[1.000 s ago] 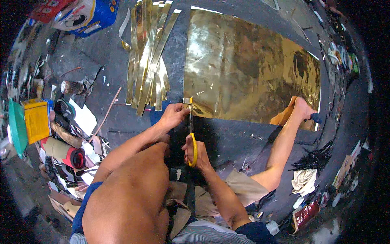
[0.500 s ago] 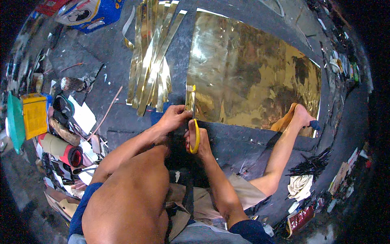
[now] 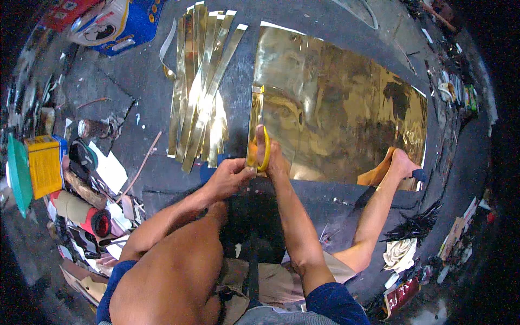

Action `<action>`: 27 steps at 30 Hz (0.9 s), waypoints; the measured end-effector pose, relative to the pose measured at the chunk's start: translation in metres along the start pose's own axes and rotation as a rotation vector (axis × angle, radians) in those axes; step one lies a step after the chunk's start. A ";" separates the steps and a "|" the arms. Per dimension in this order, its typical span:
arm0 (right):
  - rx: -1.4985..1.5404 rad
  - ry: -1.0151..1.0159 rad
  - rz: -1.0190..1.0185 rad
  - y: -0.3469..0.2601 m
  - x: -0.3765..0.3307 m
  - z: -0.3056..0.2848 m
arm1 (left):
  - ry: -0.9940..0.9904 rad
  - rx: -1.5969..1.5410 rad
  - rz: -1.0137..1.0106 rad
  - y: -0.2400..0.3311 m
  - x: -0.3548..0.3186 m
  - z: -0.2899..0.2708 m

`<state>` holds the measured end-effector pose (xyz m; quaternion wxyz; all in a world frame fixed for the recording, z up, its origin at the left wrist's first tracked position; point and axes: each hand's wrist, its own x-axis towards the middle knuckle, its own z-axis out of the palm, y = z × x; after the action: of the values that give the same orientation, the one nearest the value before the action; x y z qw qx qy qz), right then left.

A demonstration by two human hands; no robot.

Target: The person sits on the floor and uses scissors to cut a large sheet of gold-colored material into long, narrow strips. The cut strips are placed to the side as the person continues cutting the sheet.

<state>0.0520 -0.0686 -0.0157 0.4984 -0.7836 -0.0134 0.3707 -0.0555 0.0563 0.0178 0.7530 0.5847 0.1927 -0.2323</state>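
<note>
A large shiny gold sheet [image 3: 330, 103] lies flat on the dark floor in front of me. My right hand [image 3: 277, 161] is closed around yellow-handled scissors [image 3: 266, 147], whose blades lie along the sheet's left edge, pointing away from me. A narrow strip runs between the blades and that edge. With fingers pinched, my left hand [image 3: 229, 177] holds the near-left corner of the sheet, just beside the right hand. Several cut gold strips [image 3: 201, 81] lie in a loose, overlapping bundle to the left. My bare foot [image 3: 402, 163] rests on the sheet's near-right corner.
At far left stands a blue box [image 3: 122, 30]. Along the left lie a yellow container [image 3: 44, 167], a green object [image 3: 20, 176], a red-and-beige roll [image 3: 81, 214] and white scraps [image 3: 110, 162]. A crumpled cloth [image 3: 400, 254] and a dark red packet [image 3: 402, 297] lie at near right.
My right hand and the scissors have moved forward along the sheet's left edge. My left hand still pinches the near corner. The whole scene sits slightly lower in view.
</note>
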 end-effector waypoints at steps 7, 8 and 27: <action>-0.008 0.133 -0.045 -0.058 0.072 -0.010 | 0.013 -0.028 0.059 0.027 -0.022 0.005; -0.013 0.155 -0.048 -0.064 0.086 -0.010 | -0.004 -0.025 -0.011 0.036 -0.027 0.003; 0.203 0.131 -0.004 -0.144 0.212 -0.055 | 0.128 0.140 -0.165 0.045 -0.071 -0.046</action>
<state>0.2886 0.0447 -0.0096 0.5759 -0.7516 0.0553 0.3169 -0.0888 0.1193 0.0824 0.6748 0.6317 0.2712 -0.2684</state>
